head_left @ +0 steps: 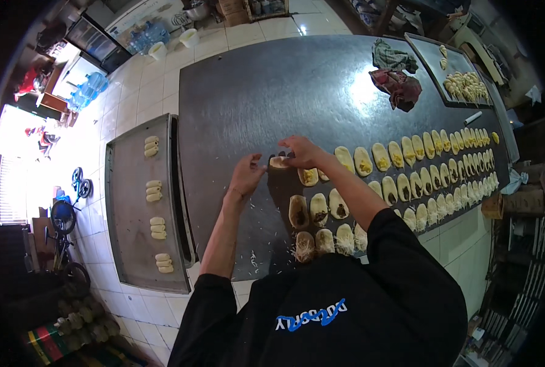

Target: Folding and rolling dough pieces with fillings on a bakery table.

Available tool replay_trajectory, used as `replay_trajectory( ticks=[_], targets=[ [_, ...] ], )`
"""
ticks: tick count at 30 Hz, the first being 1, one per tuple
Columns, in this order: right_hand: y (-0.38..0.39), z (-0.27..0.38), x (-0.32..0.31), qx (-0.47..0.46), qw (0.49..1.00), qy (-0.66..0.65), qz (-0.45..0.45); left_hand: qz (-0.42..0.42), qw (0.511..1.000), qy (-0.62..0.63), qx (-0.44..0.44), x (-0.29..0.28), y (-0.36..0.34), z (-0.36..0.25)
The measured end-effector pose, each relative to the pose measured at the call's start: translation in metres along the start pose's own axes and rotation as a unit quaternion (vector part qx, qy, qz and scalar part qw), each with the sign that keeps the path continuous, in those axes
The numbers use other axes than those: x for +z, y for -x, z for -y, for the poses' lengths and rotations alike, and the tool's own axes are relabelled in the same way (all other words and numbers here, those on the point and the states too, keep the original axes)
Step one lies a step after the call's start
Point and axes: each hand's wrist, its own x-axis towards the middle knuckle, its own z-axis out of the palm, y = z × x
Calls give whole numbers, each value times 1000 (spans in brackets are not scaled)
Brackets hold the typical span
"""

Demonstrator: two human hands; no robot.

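Observation:
A small pale piece of dough [278,162] lies on the metal table, at the left end of the far row. My right hand [303,153] has its fingers curled onto the dough's right side. Just left of the dough, my left hand [246,176] is held with thumb and fingers apart, holding nothing. Close to my right hand is a flat oval of dough with yellow filling [308,177]. Nearer to me run a row of ovals with dark filling [319,209] and a row topped with pale shreds [344,237]. My right forearm hides part of these rows.
On the left, a large metal tray [125,214] holds several groups of small dough rolls [157,227]. Crumpled green [393,57] and dark red [397,88] cloths lie at the table's far side. Another tray [428,55] with shaped dough [466,87] stands far right. A white stick [473,117] lies nearby.

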Motion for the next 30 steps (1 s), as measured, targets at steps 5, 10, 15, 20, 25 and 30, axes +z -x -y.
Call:
replay_trajectory(
  ticks=[5, 10, 15, 20, 25, 30],
  targets=[
    [-2, -4, 9, -29, 999, 16, 41, 105, 994, 12, 32, 21, -33, -21],
    [26, 6, 39, 61, 997, -36, 27, 128, 972, -138, 138, 16, -24, -7],
    [44, 28, 32, 103, 981, -114, -120, -26, 999, -17, 38, 30, 1, -11],
    [43, 29, 36, 80, 976, -135, -149, -37, 997, -57, 42, 31, -5, -25],
    [88, 39, 35, 80, 961, 42, -263, -54, 986, -153, 32, 28, 24, -14],
    [137, 43, 46, 241, 925, 178, -232, -97, 961, -259, 31, 70, 73, 8]
  ],
)
